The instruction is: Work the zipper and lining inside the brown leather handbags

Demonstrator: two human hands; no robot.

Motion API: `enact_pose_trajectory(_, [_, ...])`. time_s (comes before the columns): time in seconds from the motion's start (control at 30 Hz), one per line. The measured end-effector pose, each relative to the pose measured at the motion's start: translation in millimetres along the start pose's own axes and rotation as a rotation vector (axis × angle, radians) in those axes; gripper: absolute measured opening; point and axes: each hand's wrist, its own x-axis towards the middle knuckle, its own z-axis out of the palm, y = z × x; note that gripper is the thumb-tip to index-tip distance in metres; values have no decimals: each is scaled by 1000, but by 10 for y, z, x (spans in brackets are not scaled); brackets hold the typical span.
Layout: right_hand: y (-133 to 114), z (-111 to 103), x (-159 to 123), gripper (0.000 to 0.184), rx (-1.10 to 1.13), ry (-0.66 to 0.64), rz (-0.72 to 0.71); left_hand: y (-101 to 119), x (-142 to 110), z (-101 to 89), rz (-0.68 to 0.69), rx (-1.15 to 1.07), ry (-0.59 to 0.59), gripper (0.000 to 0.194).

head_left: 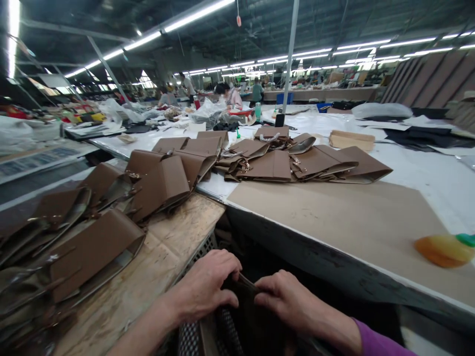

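Low in front of me, my right hand point(285, 299) pinches the thin edge of a dark brown bag point(248, 283) between thumb and fingers. My left hand point(211, 282) curls its fingers over the other end of that edge, its thumb hanging a little apart. The rest of the bag sinks into shadow below my hands, so its shape is hard to make out. To the left, a brown bag point(96, 249) lies on the wooden board point(163, 242) among several others with metal fittings. More brown bags point(269, 165) are heaped across the table ahead.
A beige sheet point(334, 212) covers the near part of the white table point(445, 183). On its right lies an orange-yellow bottle point(443, 249) with a green cap. The table edge point(297, 235) runs just beyond my hands. A metal pole point(290, 59) rises farther back, with people working behind.
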Motion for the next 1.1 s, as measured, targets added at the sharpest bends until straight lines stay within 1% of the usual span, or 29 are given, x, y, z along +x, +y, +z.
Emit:
enact_pose_trajectory(0.07, [-52,-26,-43,20,74,-20,-21,-26,-100,-85,-27,-12,18,22])
enact_pose_trajectory(0.13, [-103,-43,-99,21,146,-38,-43,-20,-206,-147,-24,-50,17,13])
enact_pose_trajectory(0.23, [-164,-67,-181,21,272,-89,-51,49,-380,-200,4,-127,19,13])
enact_pose_trajectory(0.37, [-225,-111,-252,23,426,-244,-58,194,-629,-213,-6,-222,56,12])
enact_pose_trajectory(0.47, [-256,-118,-266,24,438,-302,-66,292,-776,-177,-70,-209,90,11])
enact_pose_trajectory(0.57, [-260,-90,-252,26,414,-319,-71,348,-846,-122,-150,-167,113,12])
enact_pose_trajectory(0.73, [-234,-74,-217,27,380,-333,-71,361,-829,-57,-212,-99,158,13])
enact_pose_trajectory(0.8, [-263,-104,-221,26,316,-334,-77,367,-813,-40,-232,-76,166,15])
enact_pose_trajectory(0.83, [-298,-119,-229,25,243,-323,-86,372,-806,-33,-240,-68,167,15])
enact_pose_trajectory(0.9, [-405,-126,-250,24,27,-263,-117,388,-792,-17,-250,-65,175,15])
enact_pose_trajectory(0.97, [-540,-71,-261,21,-152,-194,-158,406,-774,-2,-252,-85,186,14])
enact_pose_trajectory(1.03, [-656,55,-242,20,-193,-142,-180,419,-756,7,-246,-112,195,14])
enact_pose_trajectory(1.1, [-716,215,-193,19,-173,-89,-139,420,-752,2,-250,-138,197,15])
